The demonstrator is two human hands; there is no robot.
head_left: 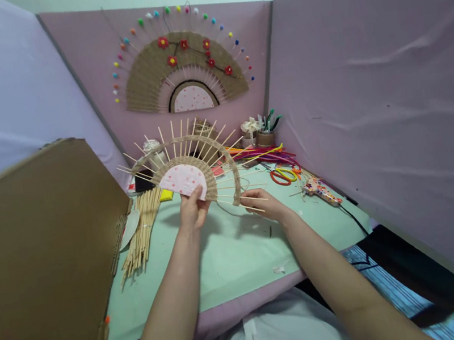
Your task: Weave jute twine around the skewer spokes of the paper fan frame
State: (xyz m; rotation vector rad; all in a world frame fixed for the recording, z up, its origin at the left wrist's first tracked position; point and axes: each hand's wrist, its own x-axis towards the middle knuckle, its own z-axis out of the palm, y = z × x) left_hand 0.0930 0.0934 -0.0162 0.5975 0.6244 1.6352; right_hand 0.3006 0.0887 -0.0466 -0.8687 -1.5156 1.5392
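Observation:
A half-round fan frame (210,183) of thin sticks and woven twine is held up above the table. Its base is a pale pink half-circle with red dots. My left hand (193,210) grips this base from below, thumb on its front. At the fan's right end, my right hand (263,203) has its fingers closed near the lowest sticks and the end of the outer twine band (234,174). A loose strand of twine (234,213) hangs between my hands. What exactly the right fingertips pinch is too small to make out.
A bundle of sticks (141,235) lies left, beside a large cardboard sheet (41,251). Scissors (280,177), pipe cleaners (270,154) and a patterned glue gun (320,191) with a cord lie right. Jars (154,153) stand behind. A finished fan (144,79) hangs on the back panel.

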